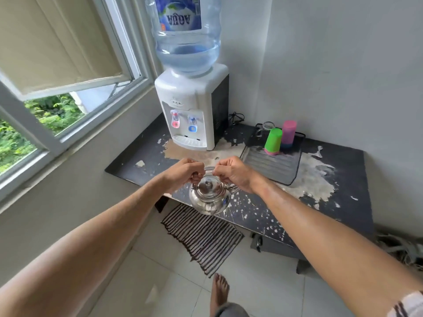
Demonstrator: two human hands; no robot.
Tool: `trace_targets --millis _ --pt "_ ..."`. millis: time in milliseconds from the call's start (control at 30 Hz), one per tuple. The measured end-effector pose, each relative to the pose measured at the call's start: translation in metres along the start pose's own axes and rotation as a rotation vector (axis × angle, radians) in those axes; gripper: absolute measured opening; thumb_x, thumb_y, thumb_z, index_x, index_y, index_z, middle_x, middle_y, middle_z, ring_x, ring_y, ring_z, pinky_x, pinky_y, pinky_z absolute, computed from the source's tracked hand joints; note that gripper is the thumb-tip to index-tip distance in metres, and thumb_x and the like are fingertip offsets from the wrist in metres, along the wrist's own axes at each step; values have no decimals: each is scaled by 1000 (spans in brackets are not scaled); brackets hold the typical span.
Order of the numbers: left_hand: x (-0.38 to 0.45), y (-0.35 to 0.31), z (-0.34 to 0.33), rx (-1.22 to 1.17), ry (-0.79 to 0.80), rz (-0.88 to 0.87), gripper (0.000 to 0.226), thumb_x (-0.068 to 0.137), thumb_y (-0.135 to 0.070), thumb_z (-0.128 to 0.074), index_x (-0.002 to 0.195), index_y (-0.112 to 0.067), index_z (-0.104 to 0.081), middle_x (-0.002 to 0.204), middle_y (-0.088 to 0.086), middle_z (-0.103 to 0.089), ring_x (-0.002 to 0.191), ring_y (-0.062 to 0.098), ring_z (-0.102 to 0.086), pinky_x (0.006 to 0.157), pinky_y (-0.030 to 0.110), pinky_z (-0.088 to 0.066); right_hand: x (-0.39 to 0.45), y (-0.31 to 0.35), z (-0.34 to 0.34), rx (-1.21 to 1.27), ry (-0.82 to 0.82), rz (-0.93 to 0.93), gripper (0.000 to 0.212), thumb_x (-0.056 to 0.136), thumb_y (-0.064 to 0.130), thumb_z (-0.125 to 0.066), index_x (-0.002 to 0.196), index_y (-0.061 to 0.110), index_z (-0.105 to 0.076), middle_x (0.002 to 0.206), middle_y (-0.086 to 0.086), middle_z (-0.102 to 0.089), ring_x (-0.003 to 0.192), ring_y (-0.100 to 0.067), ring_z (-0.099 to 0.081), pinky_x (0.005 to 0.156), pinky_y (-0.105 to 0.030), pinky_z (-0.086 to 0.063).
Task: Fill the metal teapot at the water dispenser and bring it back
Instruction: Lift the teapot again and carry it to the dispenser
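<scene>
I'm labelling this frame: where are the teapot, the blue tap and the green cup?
teapot (209,195): head view, on its shiny lid.
blue tap (192,125): head view, on its lever.
green cup (273,141): head view, on its side wall.

A: Which parts are cut off?
B: The water bottle (186,30) at the top edge; both forearms at the lower corners.
A: And hidden?
B: The teapot (209,195) handle ends, under both hands' fingers.

Water dispenser (191,115) stands at the back left of the table (348,179), bottle (186,35) on top, window (68,88) to its left. Tray (274,165) lies right of it, holding upturned cups (273,141). Teapot (209,194), held by left hand (185,171) and right hand (233,173), hangs over the table's front edge; mat (202,236) lies on the floor below.
</scene>
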State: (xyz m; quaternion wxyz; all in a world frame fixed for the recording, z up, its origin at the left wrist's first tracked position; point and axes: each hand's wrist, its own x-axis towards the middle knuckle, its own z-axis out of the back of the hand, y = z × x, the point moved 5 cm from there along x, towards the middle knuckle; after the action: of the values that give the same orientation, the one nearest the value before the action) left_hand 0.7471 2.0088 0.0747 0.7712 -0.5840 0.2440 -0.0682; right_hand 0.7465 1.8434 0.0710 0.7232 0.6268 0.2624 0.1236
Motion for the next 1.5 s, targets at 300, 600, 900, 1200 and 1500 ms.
trace_targets --millis 300,600,900,1200,1500 --pt "105 22 85 40 48 37 33 86 -23 -55 54 -21 -44 58 -1 -39 56 12 -34 59 26 -33 130 -12 24 -37 -123 -93 25 80 23 -71 56 23 -66 104 -22 -73 92 -27 -72 89 -50 -57" --pt "176 61 139 97 172 67 29 84 -19 -51 55 -18 -46 53 -7 -39 52 7 -34 52 14 -32 213 -43 23 -102 -323 -211 22 85 13 -73 64 19 -68 91 -11 -74 84 -22 -68 87 -41 -52" --pt "240 99 185 147 339 105 23 79 -23 -52 56 -16 -52 57 -1 -46 52 6 -40 52 14 -35 278 -75 17 -38 -463 -332 15 82 17 -75 67 19 -72 62 8 -70 59 0 -63 68 -29 -48" --pt "267 126 197 143 419 107 27 84 -27 -55 58 -22 -62 53 -10 -57 53 5 -49 56 17 -39 300 -99 13 -12 -555 -411 12 82 18 -75 72 16 -71 63 12 -68 62 -1 -62 64 -27 -46" --pt "263 130 194 204 481 132 34 106 -19 -52 91 0 -77 86 7 -78 80 9 -72 83 28 -51 277 -95 19 -22 -444 -403 24 97 27 -67 75 20 -73 76 7 -66 78 -9 -60 78 -31 -42"
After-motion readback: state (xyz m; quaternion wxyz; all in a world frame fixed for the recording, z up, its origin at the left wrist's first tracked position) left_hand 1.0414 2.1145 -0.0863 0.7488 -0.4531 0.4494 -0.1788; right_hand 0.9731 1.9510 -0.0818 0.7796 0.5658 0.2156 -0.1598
